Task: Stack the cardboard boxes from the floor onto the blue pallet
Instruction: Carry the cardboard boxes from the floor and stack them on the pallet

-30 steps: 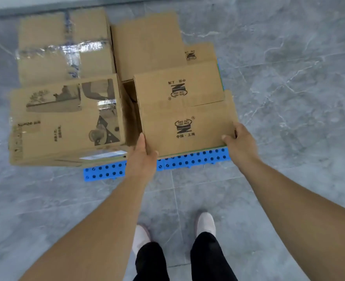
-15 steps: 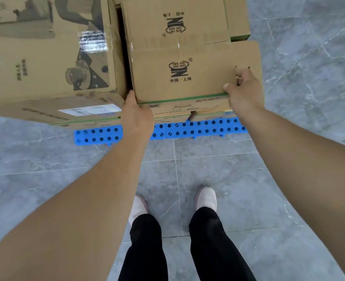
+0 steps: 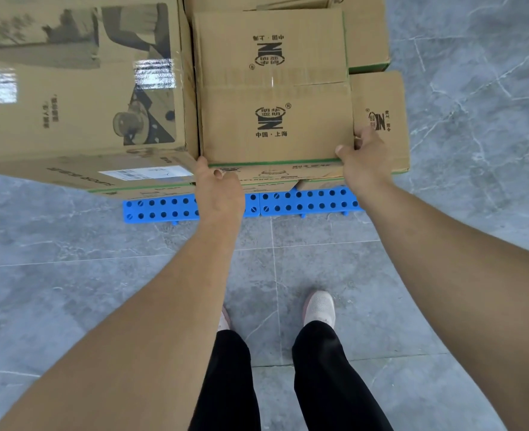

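A cardboard box [image 3: 272, 98] with a black logo on top sits on other boxes stacked on the blue pallet [image 3: 313, 202]. Its left side is against a large printed box [image 3: 79, 82]. My left hand [image 3: 218, 189] grips its near left corner, fingers hidden below the edge. At its near right corner my right hand [image 3: 366, 157] holds on, thumb on top and fingers curled round the side. A lower box [image 3: 381, 119] shows to the right, partly under my right hand.
Another box [image 3: 366, 32] stands behind on the pallet. Grey marble floor tiles [image 3: 475, 150] lie all round. My legs and white shoes [image 3: 319, 306] stand just in front of the pallet's perforated blue edge.
The view has come closer to the stack and tilted down. Both hands have stayed at the logo box's near corners, the right one now nearer the left, and the box lies close against the large printed box.
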The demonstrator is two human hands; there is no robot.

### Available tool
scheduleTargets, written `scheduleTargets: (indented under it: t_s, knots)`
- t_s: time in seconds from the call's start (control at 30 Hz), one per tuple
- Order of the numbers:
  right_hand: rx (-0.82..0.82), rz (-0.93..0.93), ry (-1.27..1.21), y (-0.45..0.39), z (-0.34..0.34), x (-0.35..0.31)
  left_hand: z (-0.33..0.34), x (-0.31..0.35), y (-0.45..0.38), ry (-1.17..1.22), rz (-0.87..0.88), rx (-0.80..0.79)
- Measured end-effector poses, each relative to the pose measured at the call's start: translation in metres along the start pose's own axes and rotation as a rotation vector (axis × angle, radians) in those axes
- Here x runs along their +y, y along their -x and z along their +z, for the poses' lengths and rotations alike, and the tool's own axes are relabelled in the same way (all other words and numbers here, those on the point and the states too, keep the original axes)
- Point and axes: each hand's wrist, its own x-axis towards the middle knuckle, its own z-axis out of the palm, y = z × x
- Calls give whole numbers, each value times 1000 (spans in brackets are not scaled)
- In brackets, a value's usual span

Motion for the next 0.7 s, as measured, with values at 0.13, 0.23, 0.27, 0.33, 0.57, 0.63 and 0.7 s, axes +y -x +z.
scheduleTargets:
  t_s: [0.13, 0.23, 0.27, 0.33, 0.57, 0.63, 0.7]
  knots:
    - [-12, -5, 33, 0, -1, 1, -1, -3, 0, -21, 10, -5]
    - [-31, 4, 79, 2, -4, -3, -5, -6, 1, -53, 7, -35]
    - [-37, 2, 102, 4, -5, -6, -7, -5, 3, -75, 10, -51]
    - [-55, -18, 176, 13, -9, -15, -13, -3, 10, -98, 13, -100]
    - [-155, -200, 423, 84, -31, -68, -50, 32, 65, -230, 77, -133]
    - [-175, -264, 465, 109, -38, -87, -67, 43, 86, -264, 115, -98]
    - [-186, -327, 503, 135, -45, -107, -89, 51, 106, -276, 132, -56]
